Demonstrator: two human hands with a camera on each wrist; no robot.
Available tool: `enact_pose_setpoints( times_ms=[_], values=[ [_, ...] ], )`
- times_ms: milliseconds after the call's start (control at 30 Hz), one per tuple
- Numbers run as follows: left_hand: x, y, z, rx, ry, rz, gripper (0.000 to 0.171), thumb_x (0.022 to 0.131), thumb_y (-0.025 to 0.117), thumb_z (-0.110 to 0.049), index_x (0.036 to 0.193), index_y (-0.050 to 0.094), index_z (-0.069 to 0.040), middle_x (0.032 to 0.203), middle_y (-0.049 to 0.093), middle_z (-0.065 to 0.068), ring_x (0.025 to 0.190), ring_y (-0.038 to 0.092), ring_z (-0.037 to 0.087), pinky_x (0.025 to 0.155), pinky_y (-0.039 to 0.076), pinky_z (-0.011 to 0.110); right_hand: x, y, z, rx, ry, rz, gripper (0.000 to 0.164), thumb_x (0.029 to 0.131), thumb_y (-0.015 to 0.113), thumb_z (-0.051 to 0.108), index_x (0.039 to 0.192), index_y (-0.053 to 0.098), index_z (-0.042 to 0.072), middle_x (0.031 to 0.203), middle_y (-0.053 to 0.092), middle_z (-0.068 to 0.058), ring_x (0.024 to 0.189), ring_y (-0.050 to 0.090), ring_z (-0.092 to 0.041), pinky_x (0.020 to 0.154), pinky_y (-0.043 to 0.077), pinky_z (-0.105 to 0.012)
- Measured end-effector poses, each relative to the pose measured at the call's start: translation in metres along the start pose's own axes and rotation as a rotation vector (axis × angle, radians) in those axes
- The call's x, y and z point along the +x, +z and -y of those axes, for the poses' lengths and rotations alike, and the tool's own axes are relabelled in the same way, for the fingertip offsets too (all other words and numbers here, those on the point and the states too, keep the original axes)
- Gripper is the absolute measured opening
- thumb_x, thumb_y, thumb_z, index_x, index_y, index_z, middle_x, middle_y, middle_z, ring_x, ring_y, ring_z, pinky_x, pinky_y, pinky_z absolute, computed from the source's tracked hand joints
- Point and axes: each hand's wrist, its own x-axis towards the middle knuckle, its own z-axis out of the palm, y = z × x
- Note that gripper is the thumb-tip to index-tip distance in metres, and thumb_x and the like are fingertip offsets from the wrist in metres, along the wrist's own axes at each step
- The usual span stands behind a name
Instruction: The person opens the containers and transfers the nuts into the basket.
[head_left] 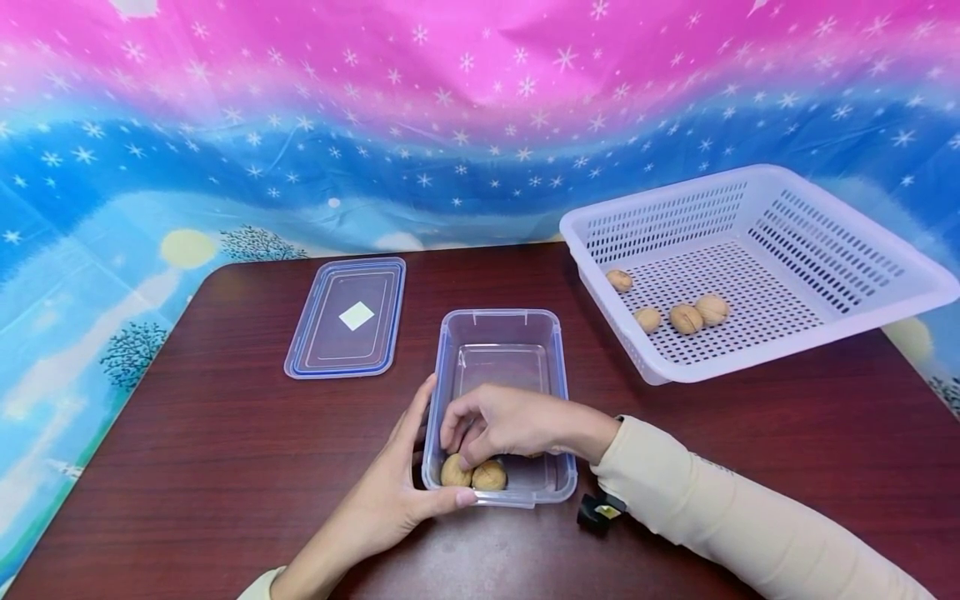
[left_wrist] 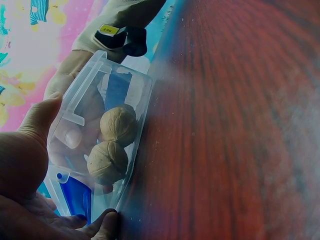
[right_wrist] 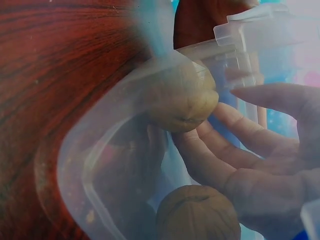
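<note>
A clear plastic container [head_left: 501, 329] stands lidless on the table. My left hand [head_left: 397, 492] holds its near left corner, fingers along the side and thumb over the near rim. Two walnuts lie side by side at the container's near end, one walnut [head_left: 454, 472] in the left corner and another walnut [head_left: 490, 476] right of it. My right hand [head_left: 498, 425] reaches down inside, over these walnuts. In the right wrist view its fingertips are right at the upper walnut [right_wrist: 185, 97], while the thumb stands apart from it. Part of another walnut [head_left: 534, 455] shows below the right wrist.
The container's blue-edged lid [head_left: 322, 333] lies flat at the back left of the table [head_left: 225, 467]. At the back right stands a white slotted basket [head_left: 660, 208] with several walnuts [head_left: 686, 318]. A patterned cloth [head_left: 450, 125] hangs behind the table.
</note>
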Motion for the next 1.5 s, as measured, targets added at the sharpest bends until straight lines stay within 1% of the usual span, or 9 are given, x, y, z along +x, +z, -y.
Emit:
enact_pose_setpoints(
  times_ms=[167,300,567,833,1033,1233,1333,1500],
  values=[
    [-0.0005,-0.0008,-0.0006,-0.012,-0.015,0.011,0.126,0.078,0.093,-0.034,0.168,0.006,-0.043,0.162,0.039,0.007,0.133,0.057,0.024,0.107,0.046,0.031,0.0004,-0.0002,-0.0004,-0.002,0.01,0.024,0.017,0.084,0.072,-0.007,0.101,0.069,-0.006,0.082,0.07,0.001,0.074,0.063,-0.004,0.069,0.05,-0.019],
    [-0.0006,-0.0011,-0.0004,-0.02,-0.021,0.017,0.125,0.078,0.093,-0.034,0.168,0.006,-0.043,0.164,0.037,0.008,0.134,0.057,0.025,0.106,0.047,0.031,0.0012,-0.0005,-0.0012,0.013,0.013,0.045,0.018,0.084,0.074,-0.005,0.101,0.069,-0.005,0.08,0.067,0.004,0.073,0.061,-0.004,0.068,0.049,-0.018],
    [-0.0004,-0.0015,0.0005,-0.008,-0.012,0.014,0.125,0.078,0.093,-0.035,0.168,0.005,-0.042,0.164,0.037,0.008,0.134,0.056,0.025,0.108,0.046,0.033,0.0007,0.0001,0.0006,0.06,0.02,0.061,0.019,0.084,0.073,-0.006,0.102,0.069,-0.006,0.08,0.068,0.006,0.071,0.061,-0.004,0.068,0.049,-0.018],
    [-0.0006,-0.0017,0.0008,-0.007,0.004,0.015,0.125,0.079,0.093,-0.035,0.168,0.005,-0.041,0.165,0.036,0.007,0.134,0.057,0.025,0.109,0.045,0.033,0.0,-0.0001,0.002,0.077,-0.002,0.061,0.022,0.083,0.075,-0.005,0.103,0.068,-0.006,0.083,0.068,0.006,0.072,0.063,-0.004,0.07,0.05,-0.018],
    [-0.0006,-0.0017,0.001,-0.003,0.014,0.016,0.125,0.079,0.092,-0.035,0.168,0.005,-0.04,0.166,0.034,0.007,0.135,0.057,0.025,0.109,0.045,0.033,-0.001,-0.0005,0.0032,0.052,-0.012,0.052,0.023,0.082,0.077,-0.002,0.104,0.068,-0.003,0.08,0.066,0.007,0.07,0.061,-0.004,0.067,0.049,-0.017],
    [-0.0009,-0.0019,0.0013,-0.005,0.012,0.019,0.124,0.08,0.092,-0.035,0.168,0.005,-0.041,0.168,0.033,0.006,0.134,0.057,0.024,0.109,0.045,0.033,-0.0019,-0.0005,0.0041,0.034,-0.014,0.052,0.025,0.082,0.078,-0.001,0.105,0.069,-0.002,0.088,0.066,0.004,0.071,0.063,-0.004,0.069,0.05,-0.017],
    [-0.001,-0.002,0.0015,0.006,0.005,0.016,0.124,0.08,0.092,-0.036,0.168,0.005,-0.042,0.166,0.034,0.007,0.133,0.058,0.023,0.11,0.044,0.035,-0.003,-0.001,0.0037,0.039,-0.027,0.067,0.025,0.083,0.077,-0.001,0.107,0.068,-0.002,0.088,0.068,0.002,0.071,0.063,-0.004,0.069,0.05,-0.017],
    [-0.0005,-0.0015,0.0016,0.007,0.008,0.012,0.123,0.079,0.092,-0.036,0.168,0.007,-0.042,0.164,0.037,0.007,0.132,0.057,0.022,0.11,0.043,0.035,-0.0058,-0.0023,0.0032,0.037,-0.055,0.057,0.024,0.085,0.077,-0.001,0.107,0.068,-0.003,0.085,0.067,0.006,0.073,0.063,-0.004,0.069,0.051,-0.018]
  ],
)
